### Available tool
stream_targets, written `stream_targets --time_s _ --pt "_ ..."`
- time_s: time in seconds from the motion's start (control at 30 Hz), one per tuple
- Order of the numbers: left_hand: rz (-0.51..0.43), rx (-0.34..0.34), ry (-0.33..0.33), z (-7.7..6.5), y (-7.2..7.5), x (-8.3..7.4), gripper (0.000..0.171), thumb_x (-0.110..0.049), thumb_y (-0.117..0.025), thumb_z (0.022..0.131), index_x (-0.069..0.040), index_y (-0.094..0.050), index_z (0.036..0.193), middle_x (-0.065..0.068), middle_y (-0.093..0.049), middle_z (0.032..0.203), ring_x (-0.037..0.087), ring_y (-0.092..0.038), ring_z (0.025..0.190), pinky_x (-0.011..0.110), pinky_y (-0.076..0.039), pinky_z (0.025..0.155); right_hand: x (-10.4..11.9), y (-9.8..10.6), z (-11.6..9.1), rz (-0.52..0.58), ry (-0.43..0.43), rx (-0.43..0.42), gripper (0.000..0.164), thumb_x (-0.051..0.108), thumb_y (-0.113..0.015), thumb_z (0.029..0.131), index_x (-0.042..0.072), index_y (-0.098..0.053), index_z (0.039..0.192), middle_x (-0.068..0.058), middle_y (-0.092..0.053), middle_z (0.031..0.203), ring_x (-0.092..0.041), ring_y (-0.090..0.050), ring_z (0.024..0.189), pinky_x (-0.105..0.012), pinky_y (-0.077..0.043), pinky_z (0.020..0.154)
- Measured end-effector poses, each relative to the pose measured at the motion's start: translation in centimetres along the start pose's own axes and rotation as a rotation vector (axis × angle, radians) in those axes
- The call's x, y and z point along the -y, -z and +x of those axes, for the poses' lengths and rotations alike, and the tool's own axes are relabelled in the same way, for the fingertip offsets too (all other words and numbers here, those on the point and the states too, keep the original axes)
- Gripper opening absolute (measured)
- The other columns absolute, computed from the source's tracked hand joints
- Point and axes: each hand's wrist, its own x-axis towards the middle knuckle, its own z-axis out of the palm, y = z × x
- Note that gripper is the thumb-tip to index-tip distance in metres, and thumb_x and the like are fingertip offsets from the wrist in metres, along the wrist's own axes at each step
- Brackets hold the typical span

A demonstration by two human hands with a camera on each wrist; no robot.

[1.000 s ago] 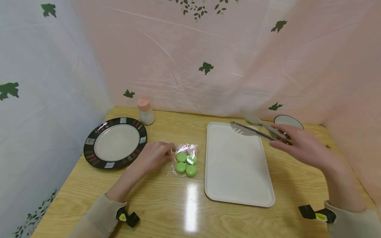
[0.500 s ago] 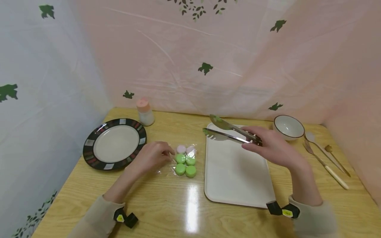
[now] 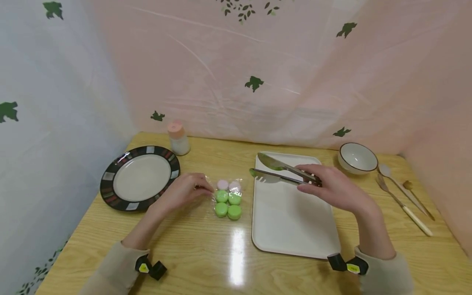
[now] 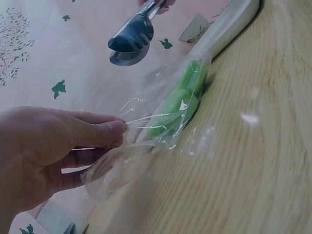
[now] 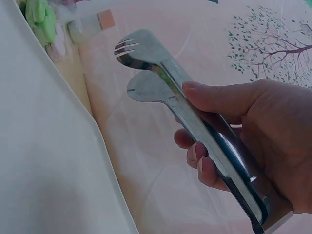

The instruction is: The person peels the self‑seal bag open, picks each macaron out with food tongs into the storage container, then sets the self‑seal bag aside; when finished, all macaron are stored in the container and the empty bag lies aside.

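Observation:
My left hand (image 3: 184, 191) pinches the edge of a clear plastic bag (image 4: 114, 168) between thumb and fingers. Through the film show several green macarons (image 3: 221, 209) and pale pink macarons (image 3: 223, 185); the bag lies on the table, its pinched end raised. Metal tongs (image 5: 195, 126) are in my right hand (image 3: 335, 187), thumb on one arm and fingers round the other. Their tips, one slotted, stand apart with nothing between them, above the far left part of a white tray (image 3: 295, 225). The tray lies just right of the bag.
A dark-rimmed plate (image 3: 141, 178) is left of my left hand, with a pink-capped shaker (image 3: 178, 139) behind it. At the back right stands a white bowl (image 3: 357, 157). A fork (image 3: 402, 203), a long spoon (image 3: 385, 170) and a small gold spoon (image 3: 407, 185) lie at the right.
My right hand has swung the tongs left from beside the bowl to over the tray, then lowered them slightly. My left hand has stayed at the bag, lifting its edge a little.

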Motion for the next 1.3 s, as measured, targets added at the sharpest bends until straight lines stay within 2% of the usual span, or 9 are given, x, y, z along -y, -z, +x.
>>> stream_targets --time_s 0.17,0.47,0.73,0.97,1.3 --pt "-0.033 -0.043 0.039 0.2 0.1 0.1 0.007 -0.016 -0.071 0.083 -0.021 -0.075 0.087 -0.011 -0.067 0.084 0.001 -0.061 0.079 0.022 -0.051 0.070 0.1 -0.1 0.1 -0.014 -0.010 0.021 0.049 0.045 -0.060 0.089 0.019 -0.053 0.131 0.010 -0.059 0.085 -0.008 -0.052 0.071 -0.022 -0.044 0.062" --pt "-0.050 -0.065 0.101 0.4 0.3 0.1 0.007 -0.017 -0.072 0.084 -0.023 -0.072 0.084 -0.012 -0.066 0.083 0.002 -0.060 0.077 0.022 -0.051 0.070 0.7 -0.6 0.3 -0.061 0.030 0.062 0.042 0.033 -0.070 0.085 0.022 -0.060 0.124 0.014 -0.061 0.086 -0.005 -0.053 0.071 -0.020 -0.045 0.060" --pt "-0.092 -0.056 0.151 0.2 0.7 0.2 0.003 -0.022 -0.070 0.085 -0.019 -0.071 0.084 -0.011 -0.065 0.082 0.004 -0.061 0.077 0.025 -0.053 0.071 1.4 -1.2 0.6 -0.097 0.037 0.112 0.040 0.032 -0.070 0.084 0.023 -0.062 0.123 0.016 -0.064 0.091 -0.004 -0.054 0.073 -0.021 -0.045 0.064" --pt "-0.104 -0.075 0.186 0.0 1.1 0.5 0.006 -0.021 -0.071 0.084 -0.024 -0.069 0.080 -0.012 -0.065 0.080 0.003 -0.061 0.076 0.025 -0.053 0.071 1.9 -1.6 0.6 -0.115 0.064 0.105 0.034 0.032 -0.068 0.086 0.026 -0.064 0.119 0.015 -0.066 0.101 -0.003 -0.056 0.080 -0.025 -0.046 0.070" --pt "-0.111 -0.050 0.202 -0.1 1.4 0.3 0.002 -0.020 -0.072 0.083 -0.020 -0.070 0.083 -0.009 -0.068 0.081 0.005 -0.062 0.077 0.027 -0.053 0.072 2.7 -2.7 0.9 -0.143 0.081 0.108 0.030 0.032 -0.066 0.088 0.025 -0.066 0.117 0.012 -0.069 0.104 -0.005 -0.063 0.091 -0.034 -0.052 0.078"
